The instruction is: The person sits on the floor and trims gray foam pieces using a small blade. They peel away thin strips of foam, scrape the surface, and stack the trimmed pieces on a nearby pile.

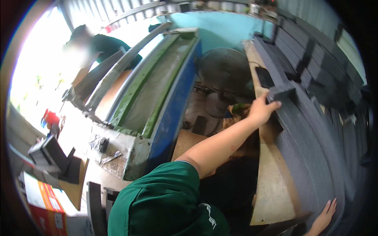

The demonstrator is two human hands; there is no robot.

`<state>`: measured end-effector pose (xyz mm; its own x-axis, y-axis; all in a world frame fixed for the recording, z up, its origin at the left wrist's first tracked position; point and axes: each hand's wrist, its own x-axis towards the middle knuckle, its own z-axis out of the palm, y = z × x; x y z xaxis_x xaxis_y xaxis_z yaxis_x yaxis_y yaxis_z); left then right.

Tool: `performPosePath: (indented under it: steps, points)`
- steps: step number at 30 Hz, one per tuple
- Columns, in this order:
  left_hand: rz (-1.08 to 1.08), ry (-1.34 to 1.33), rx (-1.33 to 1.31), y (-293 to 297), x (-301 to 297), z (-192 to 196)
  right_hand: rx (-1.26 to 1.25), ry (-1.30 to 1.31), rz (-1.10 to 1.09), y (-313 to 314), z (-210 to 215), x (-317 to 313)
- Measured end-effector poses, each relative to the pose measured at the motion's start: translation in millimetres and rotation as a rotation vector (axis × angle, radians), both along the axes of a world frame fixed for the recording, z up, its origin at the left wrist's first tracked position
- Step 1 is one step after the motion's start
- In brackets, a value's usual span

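Note:
A long dark grey, rough-surfaced piece (303, 153) lies lengthwise along the wooden bench on my right; its material is unclear. My left hand (263, 109) reaches across to its far part and grips the near-left end of a small dark grey block (284, 93), thumb on one side and fingers mostly hidden on the other. At the near end, my right hand (324, 217) rests on the long piece with its fingers stretched out. A black phone-like slab (264, 77) lies on the bench just beyond my left hand.
Left of me stands a blue-sided trough (173, 106) with green inner edges. A large round fan (222, 69) stands between trough and bench. Dark grey bars (311, 51) are stacked at right. Another person (106, 47) works beyond the trough. A cardboard carton (47, 204) sits near left.

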<state>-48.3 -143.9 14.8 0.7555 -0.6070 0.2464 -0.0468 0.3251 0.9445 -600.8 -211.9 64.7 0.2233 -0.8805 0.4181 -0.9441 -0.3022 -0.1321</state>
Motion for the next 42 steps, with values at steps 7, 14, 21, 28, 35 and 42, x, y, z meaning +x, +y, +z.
performPosePath:
  steps: [7,14,21,28,35,42]
  points:
    - [-0.003,0.047,-0.311,-15,-8,-36,-0.065,-0.061,-0.121,29,-20,9]
    - [0.061,-0.066,-0.195,-29,-7,-34,-0.028,0.072,-0.285,15,-15,26]
    - [-0.024,0.079,-0.222,41,-34,-18,-0.112,-0.076,-0.123,37,-22,9]
    - [0.085,0.025,-0.228,68,-42,-26,0.003,0.018,-0.111,23,-11,14]
    - [0.236,-0.036,-0.267,55,-49,-46,-0.103,0.011,-0.2,24,-27,24]
    - [-0.038,0.01,-0.234,76,-32,-47,-0.068,0.005,-0.179,18,-29,12]
